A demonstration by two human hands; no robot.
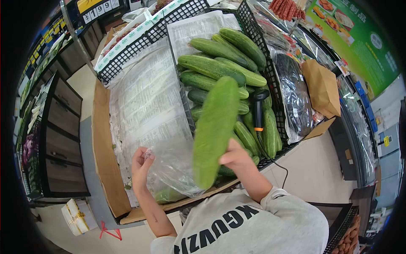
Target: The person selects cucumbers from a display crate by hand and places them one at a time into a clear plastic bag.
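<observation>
My right hand (pixel 233 153) is closed on a large green cucumber (pixel 216 131), held upright over the crate's front and slightly blurred. My left hand (pixel 143 160) pinches the gathered edge of a clear plastic bag (pixel 171 171), which spreads to the right below the newspaper lining. Something green shows through the bag's lower part near the crate's front edge. Behind the held cucumber, several cucumbers (pixel 207 65) lie piled in the right compartment. On that pile rests a black handheld scanner (pixel 259 106) with an orange band and a cable.
Newspaper (pixel 146 97) lines the left compartment, bordered by a cardboard edge (pixel 105 156). To the right stand dark plastic-wrapped goods (pixel 289 93) and a brown paper bag (pixel 320 89). The scanner cable (pixel 281 165) hangs over the crate's front right. A white box (pixel 77 216) sits on the floor.
</observation>
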